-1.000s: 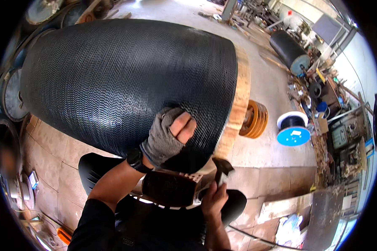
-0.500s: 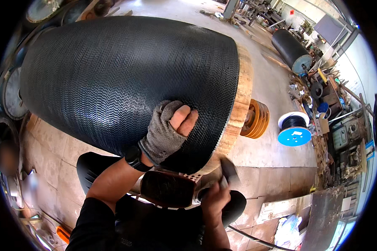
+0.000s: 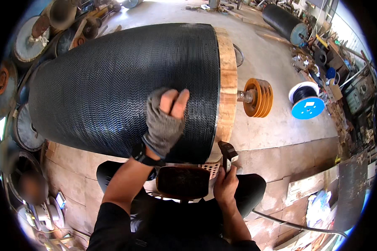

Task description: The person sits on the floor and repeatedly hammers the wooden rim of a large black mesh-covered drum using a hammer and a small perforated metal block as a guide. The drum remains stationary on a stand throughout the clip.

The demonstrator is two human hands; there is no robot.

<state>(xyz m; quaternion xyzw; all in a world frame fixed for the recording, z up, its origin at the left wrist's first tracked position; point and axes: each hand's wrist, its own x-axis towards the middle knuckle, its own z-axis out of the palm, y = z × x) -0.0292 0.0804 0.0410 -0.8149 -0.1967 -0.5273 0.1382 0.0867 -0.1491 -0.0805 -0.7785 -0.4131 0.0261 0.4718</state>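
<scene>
A large black roller, its surface ribbed with close rows of toothed strip, lies across in front of me. A pale wooden end ring closes its right end. My left hand, in a grey fingerless glove, rests on the roller's near right part with the fingers bent. What those fingers pinch, if anything, is hidden. Low at the right, my right hand is bare and wrapped round the handle of a hammer. The hammer's head stands up just below the wooden ring, apart from my left hand.
An orange grooved pulley sits on the shaft beyond the ring. Farther right stands a blue-ended spool of black strand. A dark-topped box is between my knees. Old rollers and wheels crowd the left; another black roller lies far right.
The hammer, smeared by motion before, now shows sharply with its head raised in my right hand. My left hand stays on the roller. The whole view has shifted and turned a little.
</scene>
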